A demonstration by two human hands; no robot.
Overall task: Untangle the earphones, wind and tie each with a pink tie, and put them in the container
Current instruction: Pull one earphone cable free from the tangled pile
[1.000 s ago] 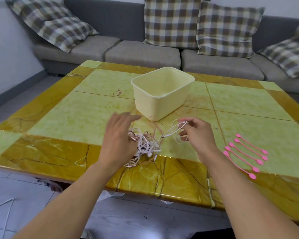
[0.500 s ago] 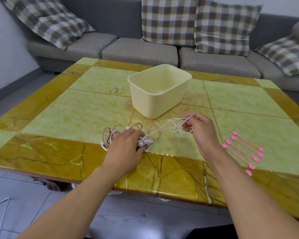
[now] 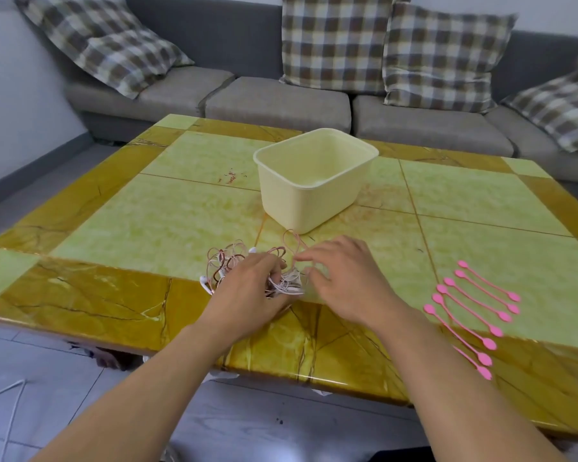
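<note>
The earphones (image 3: 247, 271) lie in one knotted heap of white and pinkish cord near the front edge of the table (image 3: 167, 225), just this side of the container (image 3: 314, 191), which looks to have nothing in it. The left hand (image 3: 247, 295) sits on the heap with fingers curled into the cords, gripping a bunch. The right hand (image 3: 344, 278) hovers at the tangle's right side, fingers loosely spread; whether it has a strand pinched I cannot tell.

I'd say the untangling has barely begun. Best done by pinning the bundle with the left and drawing one earbud end out slowly, following its loop rather than tugging, which would tighten the knots.

The heap is close to the table's front edge, so loose ends could slip over. There is open tabletop to the left for spreading cords; the pink ties (image 3: 474, 311) lie well apart to the right.
</note>
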